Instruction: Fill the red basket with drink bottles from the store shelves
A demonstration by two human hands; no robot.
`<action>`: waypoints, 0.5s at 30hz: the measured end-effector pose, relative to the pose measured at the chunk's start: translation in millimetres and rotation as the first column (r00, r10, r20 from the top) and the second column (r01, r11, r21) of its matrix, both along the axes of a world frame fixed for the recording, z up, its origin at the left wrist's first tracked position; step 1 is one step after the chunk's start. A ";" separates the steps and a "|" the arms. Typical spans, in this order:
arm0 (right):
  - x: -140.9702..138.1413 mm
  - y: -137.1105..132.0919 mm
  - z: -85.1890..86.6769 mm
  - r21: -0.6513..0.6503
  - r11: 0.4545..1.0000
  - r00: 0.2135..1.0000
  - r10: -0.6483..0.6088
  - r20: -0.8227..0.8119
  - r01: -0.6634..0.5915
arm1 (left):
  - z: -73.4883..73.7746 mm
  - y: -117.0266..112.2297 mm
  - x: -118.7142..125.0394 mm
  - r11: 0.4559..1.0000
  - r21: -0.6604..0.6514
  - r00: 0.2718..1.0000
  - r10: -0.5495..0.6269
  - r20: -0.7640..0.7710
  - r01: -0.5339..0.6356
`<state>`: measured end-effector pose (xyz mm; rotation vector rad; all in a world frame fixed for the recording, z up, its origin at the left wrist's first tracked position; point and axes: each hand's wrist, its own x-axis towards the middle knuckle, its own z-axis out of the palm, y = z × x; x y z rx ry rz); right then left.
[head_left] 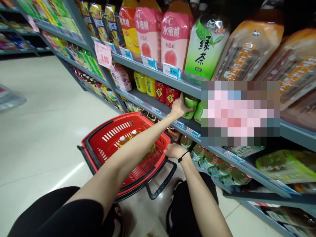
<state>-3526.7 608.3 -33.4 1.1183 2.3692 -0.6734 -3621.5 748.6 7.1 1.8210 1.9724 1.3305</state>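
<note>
Head view: the green bottle [191, 102] stands, axis toward twelve, at three o'clock of the left hand [179, 107], fingers apart, grip unclear.

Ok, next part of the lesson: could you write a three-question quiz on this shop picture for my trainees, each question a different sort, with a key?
1. Multiple choice: what is the main colour of the package that the left hand is at?
A) red
B) yellow
C) green

2. True or false: the right hand, at the rim of the red basket, has a black band at its wrist.

3. Fill the gap: the nearer pink price tag on the shelf shows the figure ____.

Key: 1. C; 2. True; 3. 3.90
</note>
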 end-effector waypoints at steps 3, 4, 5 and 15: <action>1.1 -0.6 4.8 -0.004 1.000 0.999 -0.006 0.031 0.006 | -2.7 -24.5 -4.2 0.997 0.081 0.998 0.008 0.063 -0.013; 0.5 -1.0 5.9 -0.002 1.000 0.999 -0.010 0.034 0.010 | -4.9 -32.3 -5.7 0.994 0.104 0.995 0.025 0.101 -0.035; -0.5 -1.4 6.5 0.000 1.000 0.999 -0.013 0.036 0.013 | -7.6 -39.3 -6.9 0.990 0.127 0.987 0.046 0.156 -0.067; -0.1 0.3 6.3 0.080 0.996 0.993 -0.034 -0.111 0.043 | -7.6 -93.3 -49.3 0.934 0.313 0.569 -0.166 0.805 -0.171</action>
